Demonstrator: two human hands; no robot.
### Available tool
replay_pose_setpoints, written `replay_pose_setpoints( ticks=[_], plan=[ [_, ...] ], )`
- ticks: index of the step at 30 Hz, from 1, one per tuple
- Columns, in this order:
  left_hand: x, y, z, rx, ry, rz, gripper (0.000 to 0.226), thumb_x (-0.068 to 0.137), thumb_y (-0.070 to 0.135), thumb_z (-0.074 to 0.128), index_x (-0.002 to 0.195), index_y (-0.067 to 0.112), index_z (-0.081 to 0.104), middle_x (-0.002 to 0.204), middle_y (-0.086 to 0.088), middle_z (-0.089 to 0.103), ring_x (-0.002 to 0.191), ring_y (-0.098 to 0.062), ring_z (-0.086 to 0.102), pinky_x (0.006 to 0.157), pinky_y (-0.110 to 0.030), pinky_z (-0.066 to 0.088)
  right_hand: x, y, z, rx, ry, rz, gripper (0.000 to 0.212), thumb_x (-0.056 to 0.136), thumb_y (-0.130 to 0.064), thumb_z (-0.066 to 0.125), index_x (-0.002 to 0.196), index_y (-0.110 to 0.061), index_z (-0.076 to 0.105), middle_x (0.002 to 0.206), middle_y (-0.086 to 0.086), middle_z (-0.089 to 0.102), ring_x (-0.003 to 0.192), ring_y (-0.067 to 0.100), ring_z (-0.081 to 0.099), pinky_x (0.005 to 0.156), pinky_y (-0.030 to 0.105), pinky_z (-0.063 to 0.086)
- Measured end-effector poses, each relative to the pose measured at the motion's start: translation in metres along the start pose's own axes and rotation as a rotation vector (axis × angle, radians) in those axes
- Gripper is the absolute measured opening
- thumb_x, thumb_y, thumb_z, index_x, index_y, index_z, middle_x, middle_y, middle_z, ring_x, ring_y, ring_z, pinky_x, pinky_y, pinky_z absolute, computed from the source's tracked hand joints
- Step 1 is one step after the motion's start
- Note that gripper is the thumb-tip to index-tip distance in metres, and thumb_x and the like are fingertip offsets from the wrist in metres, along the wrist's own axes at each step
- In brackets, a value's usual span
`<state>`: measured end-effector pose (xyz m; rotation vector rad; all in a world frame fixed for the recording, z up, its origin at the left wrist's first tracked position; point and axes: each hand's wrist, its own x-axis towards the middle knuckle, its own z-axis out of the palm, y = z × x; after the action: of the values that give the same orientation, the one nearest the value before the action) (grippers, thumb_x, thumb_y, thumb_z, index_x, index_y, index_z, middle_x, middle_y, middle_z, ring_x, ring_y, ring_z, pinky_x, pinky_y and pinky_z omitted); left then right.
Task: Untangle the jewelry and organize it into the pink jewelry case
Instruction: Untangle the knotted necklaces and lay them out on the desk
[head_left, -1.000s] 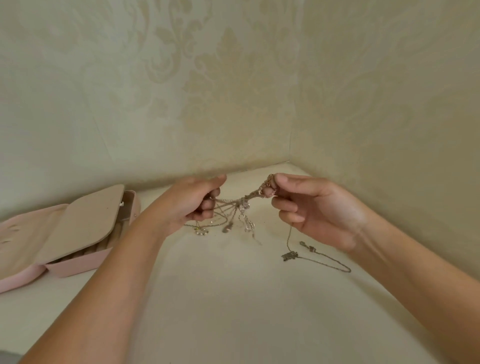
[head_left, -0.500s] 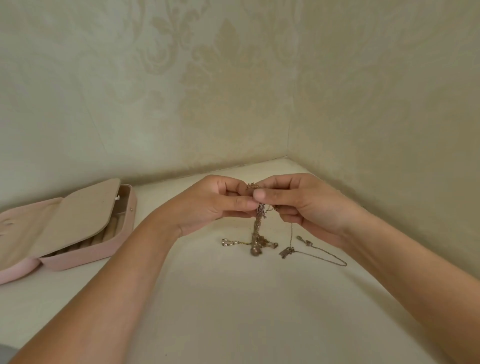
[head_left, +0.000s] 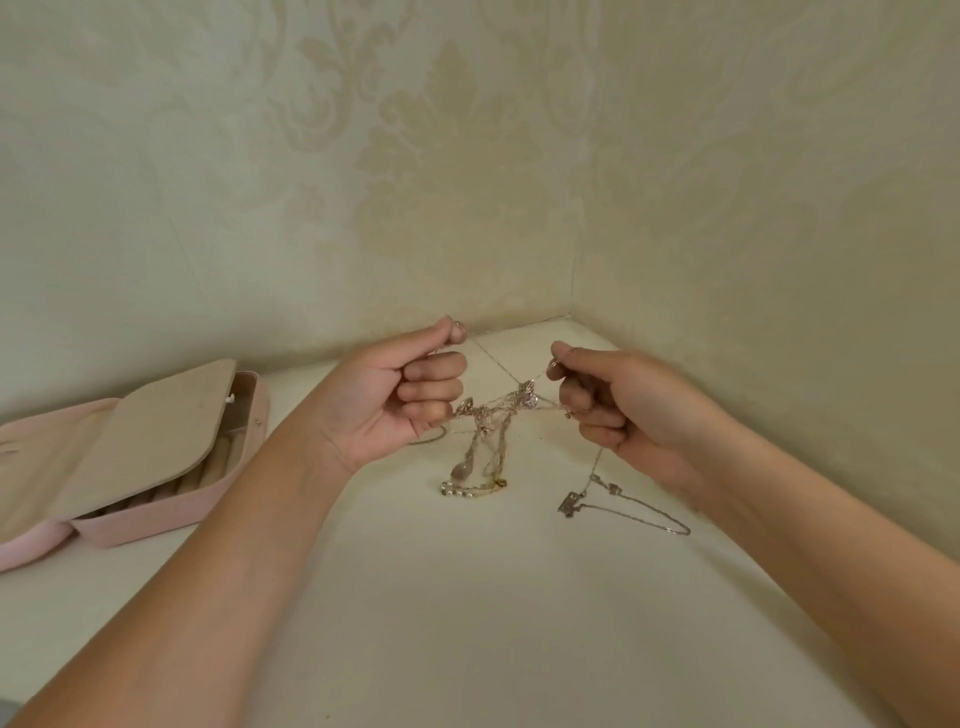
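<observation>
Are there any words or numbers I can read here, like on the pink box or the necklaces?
Nothing here can be read.
Small silver rectangular pendant on the cream surface: any marks are too small and blurred to read.
Pink rectangular jewelry case: no label shows.
Tangled gold and silver chains: no lettered tag shows.

Cream damask wallpaper (head_left: 467, 182) on two walls meeting at corner; off-white tabletop (head_left: 467, 597).

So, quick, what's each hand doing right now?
Left hand: closed, pinching a thin strand of the tangled silver-and-gold jewelry knot.
Right hand: closed, pinching another strand of it.
</observation>
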<state>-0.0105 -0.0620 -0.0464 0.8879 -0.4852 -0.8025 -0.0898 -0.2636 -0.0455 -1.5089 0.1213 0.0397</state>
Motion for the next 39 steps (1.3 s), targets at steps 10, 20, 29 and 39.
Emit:
replay_pose_setpoints(
  ticks=[10,20,29,39],
  plan=[
    [-0.007,0.007,-0.003,-0.001,-0.039,0.0,0.056,0.063,0.012,0.08,0.117,0.025,0.07,0.056,0.009,0.019,0.043,-0.003,0.012,0.029,-0.011,0.013,-0.008,0.001,0.003,-0.098,-0.364,-0.024,0.004,0.084,-0.013,0.066,0.085,-0.013,0.069,0.064,-0.002,0.054,0.052,0.008,0.032,0.05,0.019,0.024],
    [-0.008,0.006,-0.004,0.112,0.195,0.05,0.052,0.054,-0.009,0.058,0.091,0.019,0.079,0.077,0.001,0.065,0.037,-0.001,0.041,0.026,-0.01,0.014,-0.009,-0.003,-0.002,0.063,-0.507,-0.154,0.02,0.085,-0.017,0.056,0.088,-0.019,0.076,0.049,-0.005,0.042,0.042,0.005,0.028,0.047,0.018,0.023],
    [-0.015,0.011,-0.009,0.398,0.143,-0.075,0.057,0.064,0.045,0.074,0.119,0.034,0.066,0.076,0.005,0.054,0.044,-0.002,0.038,0.026,-0.007,0.021,-0.017,-0.028,-0.03,-0.19,-0.393,-0.156,0.031,0.079,-0.039,0.066,0.058,-0.016,0.068,0.045,0.001,0.049,0.041,0.011,0.033,0.053,0.02,0.043],
    [-0.015,0.009,-0.015,0.695,0.14,-0.201,0.082,0.036,0.068,0.083,0.112,0.042,0.067,0.116,0.003,0.058,0.06,-0.002,0.054,0.036,-0.011,0.033,-0.016,-0.039,-0.049,-0.717,0.028,-0.08,0.029,0.096,-0.025,0.054,0.078,-0.019,0.076,0.038,-0.001,0.035,0.041,0.014,0.023,0.083,0.033,0.037]
  ],
)
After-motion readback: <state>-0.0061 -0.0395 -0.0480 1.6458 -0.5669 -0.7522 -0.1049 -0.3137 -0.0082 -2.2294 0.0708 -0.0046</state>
